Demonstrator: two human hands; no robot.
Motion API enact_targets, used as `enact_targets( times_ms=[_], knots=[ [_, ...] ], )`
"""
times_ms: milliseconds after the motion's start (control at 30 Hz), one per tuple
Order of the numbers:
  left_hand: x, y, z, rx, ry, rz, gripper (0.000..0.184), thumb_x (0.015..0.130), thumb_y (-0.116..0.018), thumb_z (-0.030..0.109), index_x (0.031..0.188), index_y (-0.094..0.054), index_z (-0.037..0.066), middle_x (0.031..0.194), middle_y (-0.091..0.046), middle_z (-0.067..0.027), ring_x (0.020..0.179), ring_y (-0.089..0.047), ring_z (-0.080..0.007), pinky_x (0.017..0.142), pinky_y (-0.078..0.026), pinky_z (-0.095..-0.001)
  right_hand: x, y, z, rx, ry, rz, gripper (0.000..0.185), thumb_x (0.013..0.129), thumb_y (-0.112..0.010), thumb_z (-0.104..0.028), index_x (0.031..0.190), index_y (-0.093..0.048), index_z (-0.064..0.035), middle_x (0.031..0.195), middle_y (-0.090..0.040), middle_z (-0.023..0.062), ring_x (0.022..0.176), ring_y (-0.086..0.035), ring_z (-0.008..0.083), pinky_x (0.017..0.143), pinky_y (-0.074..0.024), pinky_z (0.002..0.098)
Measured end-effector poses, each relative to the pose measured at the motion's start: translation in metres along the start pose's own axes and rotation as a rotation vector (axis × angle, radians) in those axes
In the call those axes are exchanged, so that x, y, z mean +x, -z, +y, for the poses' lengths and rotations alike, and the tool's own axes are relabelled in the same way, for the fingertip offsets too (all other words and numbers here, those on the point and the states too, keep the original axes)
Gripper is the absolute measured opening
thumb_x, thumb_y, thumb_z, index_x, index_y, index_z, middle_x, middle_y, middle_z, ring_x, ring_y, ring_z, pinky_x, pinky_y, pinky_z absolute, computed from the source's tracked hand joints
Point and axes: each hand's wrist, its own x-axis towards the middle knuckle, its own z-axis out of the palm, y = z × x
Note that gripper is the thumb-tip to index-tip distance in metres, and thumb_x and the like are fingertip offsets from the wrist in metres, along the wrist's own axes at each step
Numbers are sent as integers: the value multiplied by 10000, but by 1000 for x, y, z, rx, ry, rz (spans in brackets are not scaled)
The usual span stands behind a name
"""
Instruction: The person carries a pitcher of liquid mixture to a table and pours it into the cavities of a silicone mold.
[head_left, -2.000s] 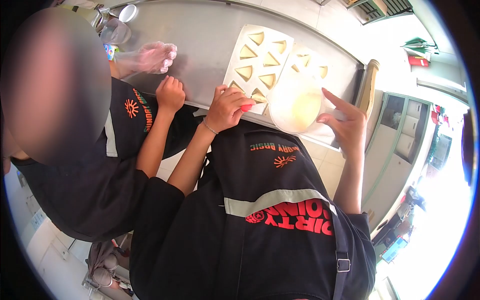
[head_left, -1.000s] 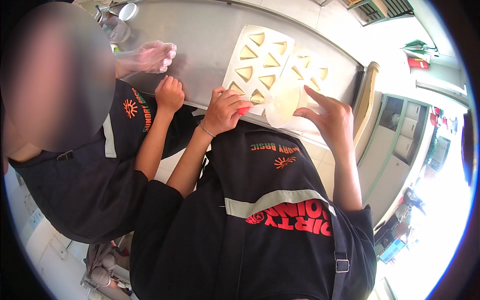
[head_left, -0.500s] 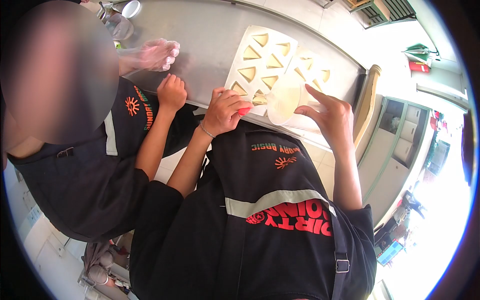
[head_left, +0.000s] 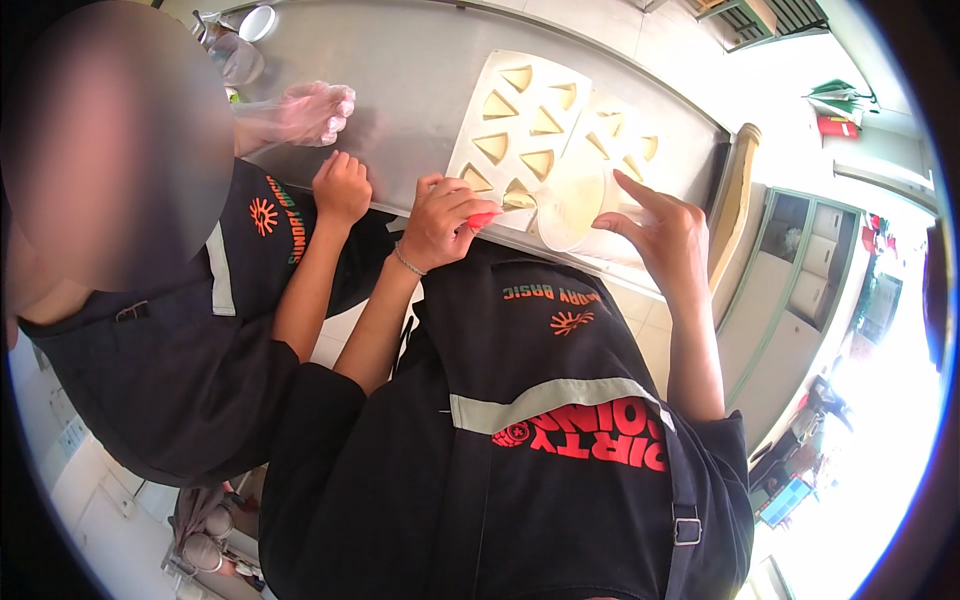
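My left hand (head_left: pixel 442 222) is closed around a small tool with a red handle (head_left: pixel 482 221), at the near edge of a white mould (head_left: pixel 508 98) with several wedge-shaped cavities. The tool's far end lies near a cavity in the mould's near row. My right hand (head_left: pixel 655 230) grips a translucent cup (head_left: pixel 568 212) of pale cream-coloured liquid, tilted toward that cavity. Behind the cup, a second white mould (head_left: pixel 625 120) with wedge cavities is partly hidden.
A steel counter (head_left: pixel 410 85) carries the moulds. On the left stands a co-worker in a black apron, one gloved hand (head_left: pixel 315 112) and one bare hand (head_left: pixel 342 188) over the counter. Beyond them are a clear container (head_left: pixel 236 60) and a white lid (head_left: pixel 257 23).
Since two seconds ago the cup and my right hand have moved left and the cup is tilted more. My left hand has shifted only slightly.
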Motion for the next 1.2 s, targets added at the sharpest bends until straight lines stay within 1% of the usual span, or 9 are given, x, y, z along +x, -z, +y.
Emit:
enact_targets(
  times_ms=[700,800,867,900,967,1000,1067,1100,1200],
  knots=[
    [2,-14,7,-88,7,64,210,898,-747,110,1063,-796,230,899,-722,51,978,-664,-187,1008,-384,-398,1,2,-6,-32,-32,-61,663,757,-959,-426,1269,-806,-34,823,-755,235,662,-696,319,719,-576,380],
    [1,-17,6,-82,9,69,215,903,-747,112,1073,-794,234,908,-722,54,977,-663,-185,1003,-386,-398,-2,3,1,52,0,0,666,757,-960,-423,1274,-804,-33,866,-777,225,667,-709,280,727,-580,369],
    [1,-18,6,-79,12,72,214,907,-746,115,1077,-793,235,916,-723,55,978,-662,-185,1001,-387,-399,-5,9,1,77,-113,-32,679,752,-965,-419,1287,-799,-35,919,-801,212,655,-682,216,732,-580,360],
    [1,-19,7,-78,15,74,213,912,-742,113,1078,-792,235,924,-724,57,981,-662,-183,998,-388,-400,-7,11,4,77,-113,-34,679,752,-965,-419,1287,-799,-35,919,-801,212,655,-682,216,732,-580,360],
    [0,-20,8,-74,22,77,211,918,-738,111,1080,-792,236,931,-725,58,985,-661,-181,996,-389,-401,-12,15,13,153,-132,27,709,736,-978,-426,1305,-797,-42,862,-814,138,658,-620,130,722,-566,323],
    [0,-21,8,-66,20,70,211,920,-737,111,1083,-792,234,937,-725,60,991,-660,-180,998,-389,-402,-16,19,15,154,-131,24,709,736,-978,-426,1305,-797,-42,862,-814,138,658,-620,130,722,-566,323],
    [-2,-23,8,-55,21,61,211,923,-735,112,1086,-793,233,942,-725,62,997,-658,-178,1000,-389,-404,-24,29,17,314,-265,68,737,723,-987,-441,1318,-798,-50,787,-754,27,669,-550,89,691,-529,285],
    [-3,-24,8,-27,12,55,217,920,-737,112,1090,-793,234,945,-725,62,1006,-658,-177,1002,-389,-406,-28,33,19,332,-257,98,770,711,-983,-476,1331,-797,-58,736,-636,-35,682,-515,63,657,-477,253],
    [-3,-25,7,5,8,35,224,916,-741,115,1097,-794,236,951,-725,63,1021,-658,-175,1007,-390,-411,-38,44,25,314,-265,140,803,698,-970,-514,1338,-795,-61,722,-601,-50,669,-484,65,629,-439,250]
  ],
)
